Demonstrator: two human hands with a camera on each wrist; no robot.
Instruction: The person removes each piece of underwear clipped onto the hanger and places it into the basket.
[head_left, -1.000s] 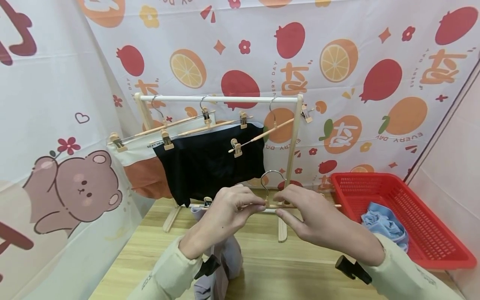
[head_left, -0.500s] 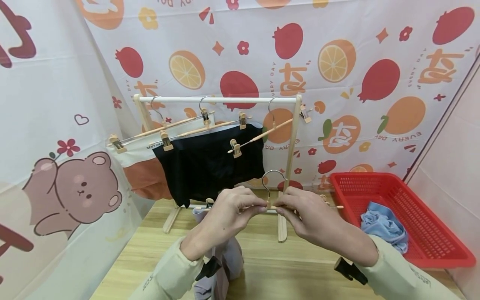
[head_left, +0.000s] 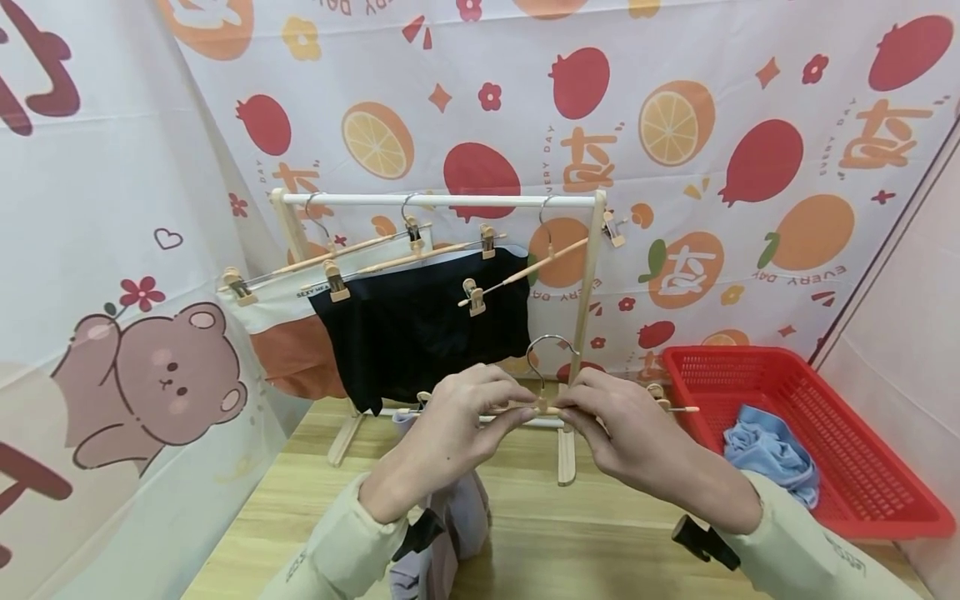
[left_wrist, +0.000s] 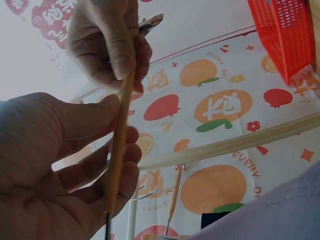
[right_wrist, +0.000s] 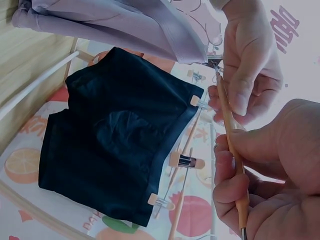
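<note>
left hand (head_left: 459, 427) and right hand (head_left: 633, 427) pinch a wooden clip hanger (left_wrist: 119, 147)

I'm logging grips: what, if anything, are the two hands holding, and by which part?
A clip hanger: the left hand and the right hand pinch its wooden bar near the middle, on either side of its hook.

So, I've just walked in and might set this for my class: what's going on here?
A person's left hand and right hand pinch a clip hanger by its bar, close to the hook. A lilac garment hangs from the clip beyond the left hand. Behind, black shorts hang from a white rail. A crumpled blue garment lies in the red basket on the right.
</note>
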